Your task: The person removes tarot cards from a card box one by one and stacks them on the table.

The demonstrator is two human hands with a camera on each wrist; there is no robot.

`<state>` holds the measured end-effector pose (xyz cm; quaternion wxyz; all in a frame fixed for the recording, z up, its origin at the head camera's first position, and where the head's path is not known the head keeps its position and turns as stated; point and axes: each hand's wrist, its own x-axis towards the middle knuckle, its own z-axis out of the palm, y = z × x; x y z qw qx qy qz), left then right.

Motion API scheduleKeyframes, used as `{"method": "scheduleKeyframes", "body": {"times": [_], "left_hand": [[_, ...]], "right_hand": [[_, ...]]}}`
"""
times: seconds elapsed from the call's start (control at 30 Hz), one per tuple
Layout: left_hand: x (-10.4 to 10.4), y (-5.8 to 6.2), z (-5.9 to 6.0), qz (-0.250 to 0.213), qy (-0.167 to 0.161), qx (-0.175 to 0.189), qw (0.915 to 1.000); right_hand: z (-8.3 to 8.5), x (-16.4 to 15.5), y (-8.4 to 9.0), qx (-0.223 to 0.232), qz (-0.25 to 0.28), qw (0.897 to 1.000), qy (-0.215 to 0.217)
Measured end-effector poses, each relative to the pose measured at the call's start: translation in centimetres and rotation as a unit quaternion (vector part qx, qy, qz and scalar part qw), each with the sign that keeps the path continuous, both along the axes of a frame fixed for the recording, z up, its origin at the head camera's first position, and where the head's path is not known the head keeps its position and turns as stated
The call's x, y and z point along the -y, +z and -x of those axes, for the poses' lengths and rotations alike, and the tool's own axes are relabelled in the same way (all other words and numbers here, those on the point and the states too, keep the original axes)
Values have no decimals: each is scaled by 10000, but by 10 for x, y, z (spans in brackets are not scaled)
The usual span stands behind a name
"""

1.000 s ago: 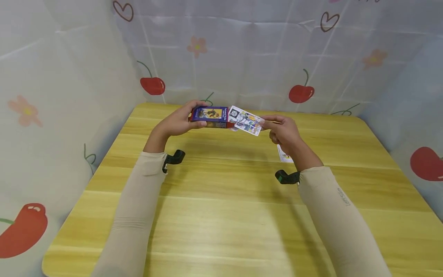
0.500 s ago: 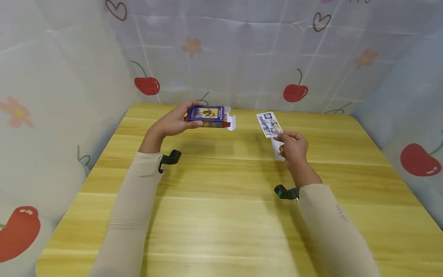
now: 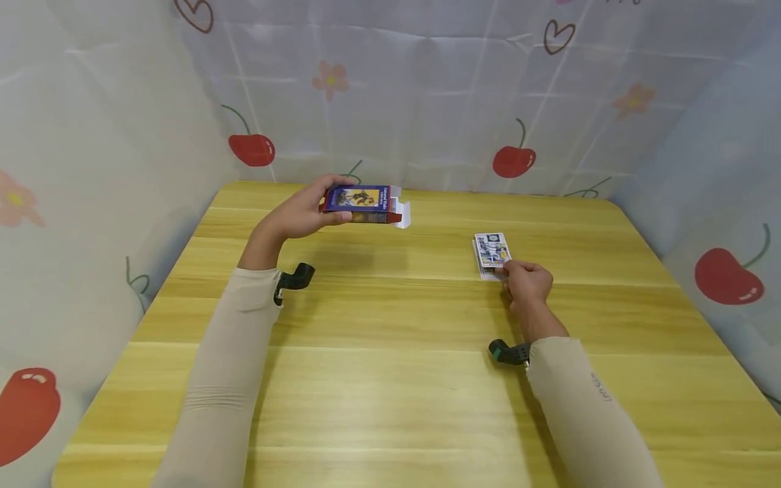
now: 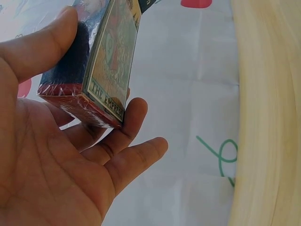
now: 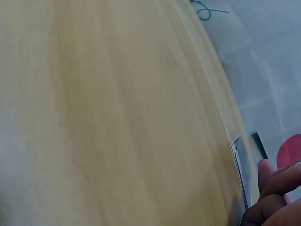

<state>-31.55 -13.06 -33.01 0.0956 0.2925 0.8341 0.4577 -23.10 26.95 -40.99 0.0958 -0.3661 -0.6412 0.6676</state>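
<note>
My left hand (image 3: 299, 215) grips the open box (image 3: 361, 202); my right hand (image 3: 526, 281) pinches the card (image 3: 491, 251), squaring it flat on the bench (image 3: 390, 379) pile.

Head view: from above, facing forward and down over the yellow wooden table (image 3: 390, 379). Left wrist view: very close, facing the blue-and-red card box (image 4: 106, 66), shared with head view. Right wrist view: skimming the tabletop, close to the small card stack (image 5: 241, 165).
</note>
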Motion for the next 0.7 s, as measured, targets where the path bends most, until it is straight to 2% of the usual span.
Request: {"method": "scheduleKeyframes", "body": {"times": [0.13,0.37,0.7], "left_hand": [[-1,-1,2,10,-72,-5,10000],[3,-1,4,117,-15,8,9999],[13,2,-1,160,123,42,9998]], "right_hand": [[-1,-1,-2,95,-144,9998,87],[1,3,-6,345,-497,9973,410],[10,14,-9,768,-1020,9906,480]]}}
